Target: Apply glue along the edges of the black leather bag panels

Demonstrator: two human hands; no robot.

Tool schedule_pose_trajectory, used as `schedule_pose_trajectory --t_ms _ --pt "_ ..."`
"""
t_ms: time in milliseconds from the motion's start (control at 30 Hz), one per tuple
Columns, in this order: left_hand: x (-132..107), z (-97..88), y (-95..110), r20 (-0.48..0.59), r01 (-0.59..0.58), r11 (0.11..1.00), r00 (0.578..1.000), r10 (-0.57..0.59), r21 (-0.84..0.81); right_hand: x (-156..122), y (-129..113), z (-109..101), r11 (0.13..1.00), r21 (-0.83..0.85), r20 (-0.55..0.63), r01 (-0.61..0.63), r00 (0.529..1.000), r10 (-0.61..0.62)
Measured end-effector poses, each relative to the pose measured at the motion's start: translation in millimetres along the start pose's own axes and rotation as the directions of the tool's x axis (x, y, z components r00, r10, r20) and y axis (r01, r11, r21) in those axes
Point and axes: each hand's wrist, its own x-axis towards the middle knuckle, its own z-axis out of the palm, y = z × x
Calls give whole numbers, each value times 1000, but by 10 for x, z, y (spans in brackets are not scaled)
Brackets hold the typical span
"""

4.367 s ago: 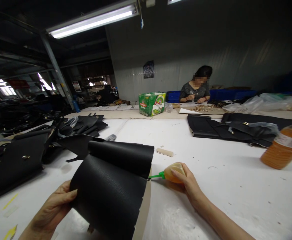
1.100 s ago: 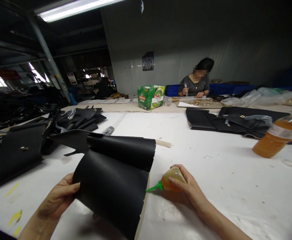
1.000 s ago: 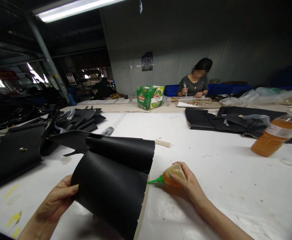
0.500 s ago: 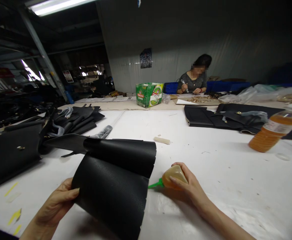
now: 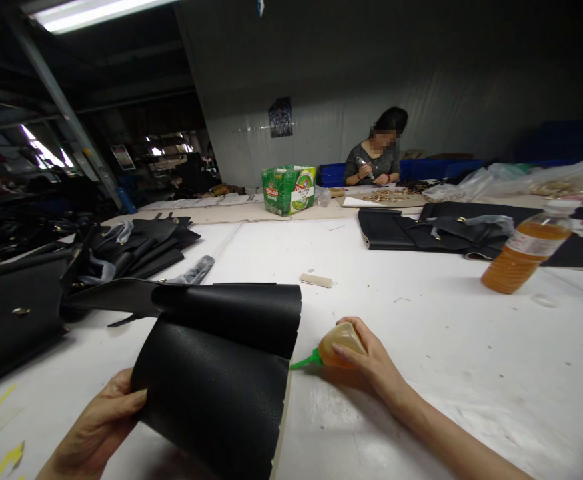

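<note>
A folded black leather piece with a notched right edge is pinched at its left side by my left hand, thumb on top. My right hand is wrapped round a small squeeze bottle of amber liquid, tilted on its side. Its green nozzle points left, with the tip at the leather's right edge; whether liquid is coming out I cannot tell. The upper part of the leather curls over into a roll, and a strap-like flap stretches left from it.
Black leather pieces are piled at left, with more at back right. A large bottle of orange liquid stands at right. Behind are a green carton and a seated co-worker. A beige scrap lies mid-table.
The whole view has shifted slightly, so most things appear further left. The nozzle tip stays at the leather's edge, and both hands keep their hold.
</note>
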Motion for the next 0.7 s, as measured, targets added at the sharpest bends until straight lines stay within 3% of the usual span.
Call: schedule_pose_trajectory --t_ms 100,267,433,600,700 --pt "14 5 1 62 -13 999 998 11 35 -113 -35 21 997 52 95 -54 994 49" --pt "71 -69 -29 116 -21 999 993 17 29 -11 7 -8 999 -38 -54 8 998 -10" --pt "56 -92 -22 115 -16 1000 993 15 9 -64 11 7 998 -63 -61 -15 998 11" --pt "50 -83 -33 166 -21 999 986 16 29 -235 -50 79 958 225 103 -176 982 157" --pt "72 -17 47 228 -30 998 974 17 55 -266 -65 8 890 376 51 -258 965 258"
